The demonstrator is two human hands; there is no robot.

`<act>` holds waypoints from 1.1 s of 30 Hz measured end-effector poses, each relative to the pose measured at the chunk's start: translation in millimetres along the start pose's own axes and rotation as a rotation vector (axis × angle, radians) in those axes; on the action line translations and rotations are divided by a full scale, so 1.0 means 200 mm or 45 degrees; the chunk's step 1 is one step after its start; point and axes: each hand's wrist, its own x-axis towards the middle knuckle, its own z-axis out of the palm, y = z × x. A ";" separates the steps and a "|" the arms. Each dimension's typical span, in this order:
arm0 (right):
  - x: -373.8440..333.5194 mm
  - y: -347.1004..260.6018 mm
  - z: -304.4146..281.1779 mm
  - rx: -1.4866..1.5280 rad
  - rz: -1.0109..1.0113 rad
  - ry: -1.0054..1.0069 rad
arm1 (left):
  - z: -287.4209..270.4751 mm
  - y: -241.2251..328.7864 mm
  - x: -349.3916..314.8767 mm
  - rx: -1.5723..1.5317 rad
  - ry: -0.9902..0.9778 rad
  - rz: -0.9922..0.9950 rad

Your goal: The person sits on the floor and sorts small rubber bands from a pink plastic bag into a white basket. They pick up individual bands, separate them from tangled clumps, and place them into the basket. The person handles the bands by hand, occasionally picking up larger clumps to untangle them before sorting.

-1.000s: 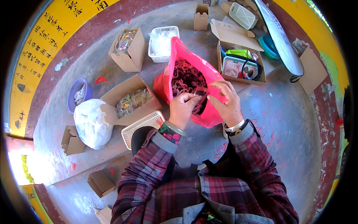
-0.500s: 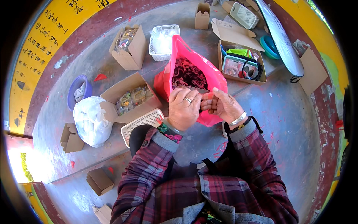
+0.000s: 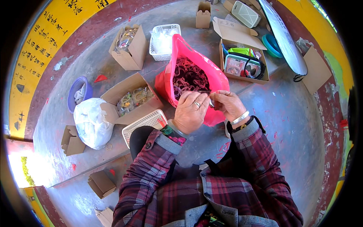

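In front of my knees a bright pink plastic bag [image 3: 216, 74] stands with its mouth wide, filled with many dark and pinkish-red thin loops [image 3: 190, 75]. Over the bag's near rim my left hand [image 3: 190, 113], with a ring on one finger, is closed with its back toward me. Whatever it grips is hidden behind the fingers. My right hand [image 3: 230, 106], with a silver bangle at the wrist, pinches close beside it. A small pale glint shows by its fingertips, too small to name. A thin dark edge runs above both hands.
A cream basket [image 3: 145, 124] lies by my left knee. Cardboard boxes [image 3: 128, 89] with bagged items and a stuffed white plastic bag [image 3: 94, 123] stand left. A white basket [image 3: 164, 56] sits behind the pink bag. Another box [image 3: 247, 77] stands at the far right. Red scraps litter the floor.
My right hand's fingers, raised and partly spread before, have come together in a pinch. The left hand stays closed in nearly the same place over the bag's rim.
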 end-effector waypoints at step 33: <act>-0.08 -0.06 0.11 -1.554 -1.119 -0.190 | 0.07 -0.05 -0.12 -1.667 -0.611 -1.379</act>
